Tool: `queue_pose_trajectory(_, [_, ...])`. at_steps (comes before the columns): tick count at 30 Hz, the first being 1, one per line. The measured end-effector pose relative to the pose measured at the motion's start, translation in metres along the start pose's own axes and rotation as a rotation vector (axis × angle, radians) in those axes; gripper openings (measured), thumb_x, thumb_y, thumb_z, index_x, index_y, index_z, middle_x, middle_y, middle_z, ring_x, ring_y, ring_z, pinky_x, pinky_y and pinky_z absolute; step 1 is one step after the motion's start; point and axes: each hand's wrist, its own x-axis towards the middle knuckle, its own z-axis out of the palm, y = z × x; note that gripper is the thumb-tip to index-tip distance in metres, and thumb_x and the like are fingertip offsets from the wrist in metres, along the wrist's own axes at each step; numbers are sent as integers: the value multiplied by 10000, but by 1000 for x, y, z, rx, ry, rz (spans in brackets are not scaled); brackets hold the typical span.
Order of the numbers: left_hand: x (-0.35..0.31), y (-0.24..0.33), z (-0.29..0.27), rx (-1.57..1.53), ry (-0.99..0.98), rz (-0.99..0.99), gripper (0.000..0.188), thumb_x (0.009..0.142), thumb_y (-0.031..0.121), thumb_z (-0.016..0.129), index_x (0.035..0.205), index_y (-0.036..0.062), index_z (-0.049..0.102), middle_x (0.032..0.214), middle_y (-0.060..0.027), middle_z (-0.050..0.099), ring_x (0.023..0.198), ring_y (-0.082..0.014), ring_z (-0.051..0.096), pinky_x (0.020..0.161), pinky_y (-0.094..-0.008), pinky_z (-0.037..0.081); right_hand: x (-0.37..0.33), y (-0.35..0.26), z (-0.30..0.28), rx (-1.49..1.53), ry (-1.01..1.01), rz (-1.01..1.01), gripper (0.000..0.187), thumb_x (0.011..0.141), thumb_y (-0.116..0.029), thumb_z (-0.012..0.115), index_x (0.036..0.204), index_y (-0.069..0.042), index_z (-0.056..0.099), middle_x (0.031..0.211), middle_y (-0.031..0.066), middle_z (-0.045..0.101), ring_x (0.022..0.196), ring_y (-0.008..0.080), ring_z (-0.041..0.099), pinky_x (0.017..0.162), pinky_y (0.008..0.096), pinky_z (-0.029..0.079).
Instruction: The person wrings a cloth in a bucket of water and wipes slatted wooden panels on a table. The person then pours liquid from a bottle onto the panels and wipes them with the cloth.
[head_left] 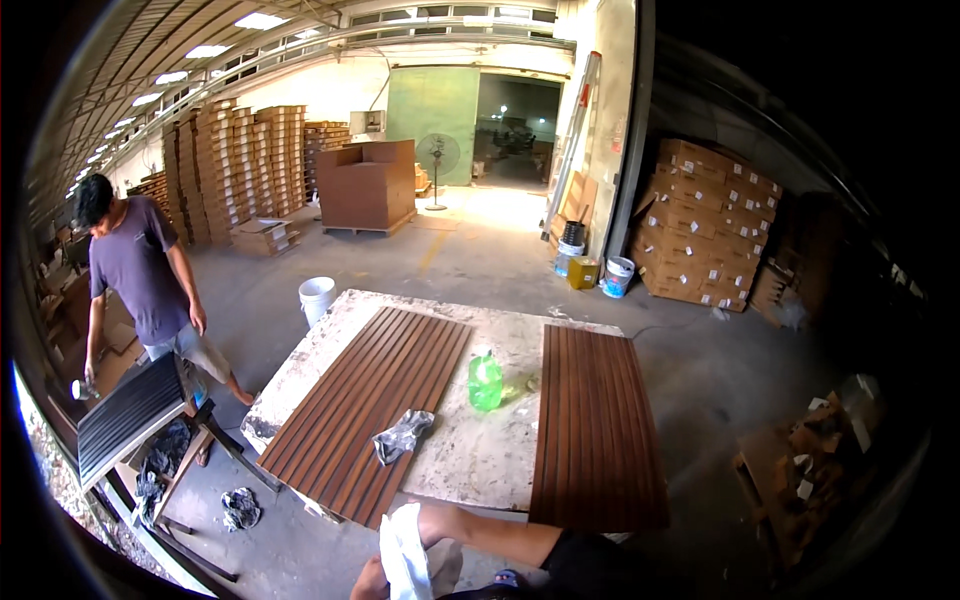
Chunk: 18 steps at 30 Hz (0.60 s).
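White cloth (404, 556) sits between the hands (371, 580), touching both.

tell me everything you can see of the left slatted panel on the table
The left panel looks like brown wood: long parallel slats with dark grooves between them. It lies flat on the stained pale table, its near end jutting past the table's edge. A crumpled grey rag rests on it near its right edge.

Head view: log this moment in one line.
left hand: touching white cloth | right hand: touching same cloth | table: left slatted panel, right slatted panel, green bottle between
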Motion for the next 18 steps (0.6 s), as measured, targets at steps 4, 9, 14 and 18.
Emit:
queue_pose_trajectory(4, [1, -9, 10, -16, 37, 23, 342, 950, 226, 472, 1193, -14, 480, 1084, -110, 556, 996, -173, 531, 881, -316, 424, 20, -7, 3, 154, 49, -320, 453, 705, -339, 670, 1078, -84, 631, 1107, 133, 619, 1042, 299, 559, 885, 461, 409])
queue_pose_trajectory(9, [-16, -14, 2, -101, 188, 90, 338, 954, 223, 470, 1205, -3, 471, 1100, -108, 549, 999, -174, 530, 880, -316, 428, 32, 32, 13, 569, -33, -332, 378, 814, -213, 605, 1134, -13, 591, 1108, 96, 640, 938, 183, 575, 837, 337, 454])
queue_pose_trajectory(14, [-17, 9, -11, -92, 217, 191, 334, 959, 220, 468, 1217, 8, 462, 1116, -105, 542, 1003, -175, 528, 880, -316, 432, -44, 65, -46, 849, 509, -197, 229, 880, -241, 623, 1008, -55, 664, 961, 58, 680, 914, 134, 627, 830, 295, 506])
queue_pose_trajectory(18, [3, -6, 4, 49, 170, 237, 332, 963, 217, 466, 1227, 16, 455, 1129, -103, 536, 1006, -176, 527, 880, -316, 435, -13, 38, -51, 1054, 1373, -284, 242, 933, -213, 492, 819, -21, 586, 758, 50, 609, 716, 111, 563, 681, 261, 461])
